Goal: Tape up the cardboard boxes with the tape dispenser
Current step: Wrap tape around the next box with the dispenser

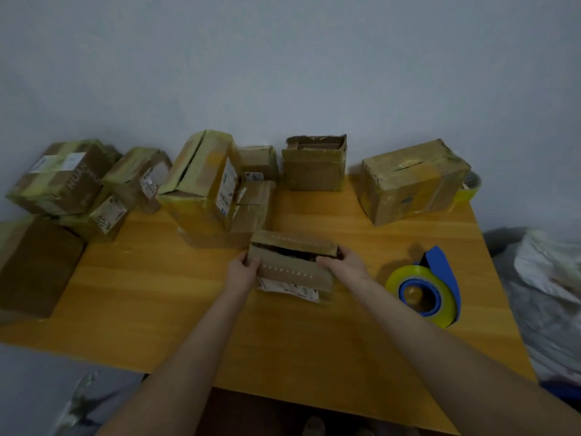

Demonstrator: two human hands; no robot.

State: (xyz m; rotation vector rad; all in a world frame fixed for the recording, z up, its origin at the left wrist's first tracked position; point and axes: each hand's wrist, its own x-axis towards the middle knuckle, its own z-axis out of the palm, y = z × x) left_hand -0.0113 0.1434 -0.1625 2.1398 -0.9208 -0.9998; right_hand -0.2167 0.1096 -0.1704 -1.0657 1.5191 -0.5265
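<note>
A small cardboard box sits in the middle of the wooden table, its two top flaps parted with a dark gap between them and a white label on its near side. My left hand grips the box's left end. My right hand grips its right end, fingers curled over the near flap. The blue tape dispenser with a yellow tape roll lies on the table to the right of the box, untouched.
Several taped cardboard boxes line the back of the table against the wall, one open-topped box among them. A large box and a spare yellow tape roll sit at the back right. Crumpled plastic lies beyond the right edge.
</note>
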